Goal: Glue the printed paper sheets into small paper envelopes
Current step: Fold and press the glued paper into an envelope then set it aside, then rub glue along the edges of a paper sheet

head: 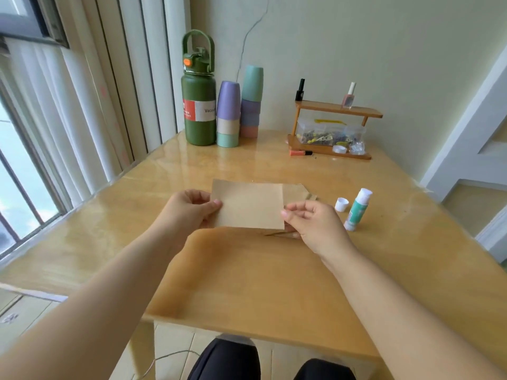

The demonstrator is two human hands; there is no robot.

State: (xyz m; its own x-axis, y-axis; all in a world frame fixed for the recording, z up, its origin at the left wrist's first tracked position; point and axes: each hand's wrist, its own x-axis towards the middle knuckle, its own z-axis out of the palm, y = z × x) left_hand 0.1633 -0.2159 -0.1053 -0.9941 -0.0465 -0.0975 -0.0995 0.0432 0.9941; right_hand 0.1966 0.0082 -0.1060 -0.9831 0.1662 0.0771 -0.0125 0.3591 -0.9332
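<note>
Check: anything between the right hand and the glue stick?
Nothing visible. The uncapped glue stick stands just right of the right hand with bare table between; its white cap sits beside it, off the path. That hand pinches the brown paper.

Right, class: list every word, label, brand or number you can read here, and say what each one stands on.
"Vacuu", cut off by the cups: on the green bottle, white part of its label.
Red part of that label: too blurred to read.
Glue stick: print too small to read.
Brown paper: no print shows.
</note>
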